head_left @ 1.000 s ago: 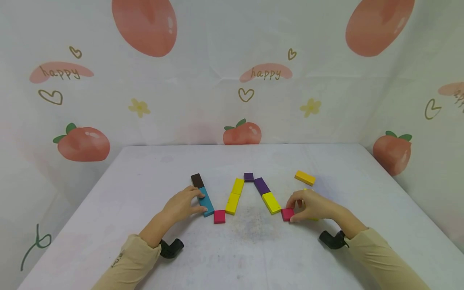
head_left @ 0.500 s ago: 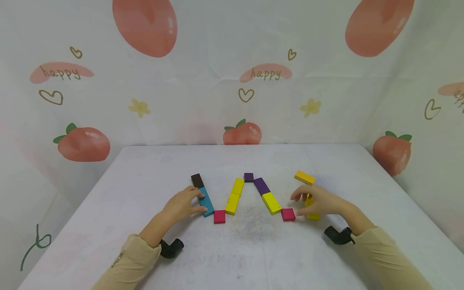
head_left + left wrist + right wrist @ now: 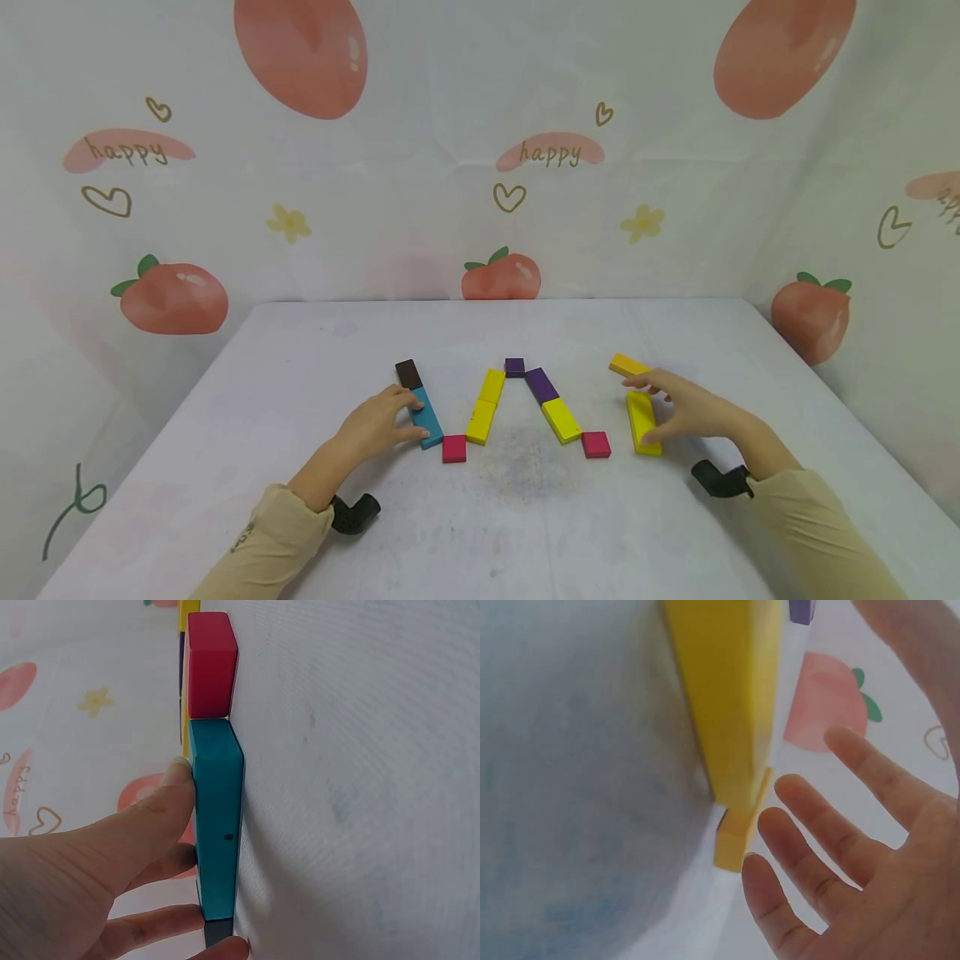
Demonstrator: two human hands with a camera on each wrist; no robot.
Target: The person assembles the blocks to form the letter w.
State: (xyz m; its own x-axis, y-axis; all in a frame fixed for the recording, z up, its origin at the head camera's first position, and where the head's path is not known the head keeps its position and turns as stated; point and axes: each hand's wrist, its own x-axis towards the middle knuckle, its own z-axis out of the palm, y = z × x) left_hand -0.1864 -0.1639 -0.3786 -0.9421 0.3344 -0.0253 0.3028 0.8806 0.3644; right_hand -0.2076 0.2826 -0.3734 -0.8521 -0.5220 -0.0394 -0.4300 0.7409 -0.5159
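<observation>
My left hand (image 3: 378, 421) rests on a long blue block (image 3: 216, 817), its thumb and fingertips touching the top. A dark brown block (image 3: 407, 372) continues the line behind, and a red block (image 3: 453, 448) adjoins the near end. On the right, my right hand (image 3: 686, 408) hovers with spread fingers over a yellow block (image 3: 641, 412); in the right wrist view nothing is between the fingers. Beyond it lies an orange-yellow block (image 3: 628, 364), partly overlapped by the fingers. To its left sits another red block (image 3: 596, 444).
Between the hands, yellow blocks (image 3: 482, 421), a small purple square (image 3: 514, 367), a longer purple block (image 3: 542, 385) and another yellow block (image 3: 562, 420) form a zigzag on the white tabletop (image 3: 480, 533). A printed cloth (image 3: 420, 225) hangs behind.
My right hand has let go of the right red block and moved right and back, over the yellow block. My left hand has stayed at the blue block.
</observation>
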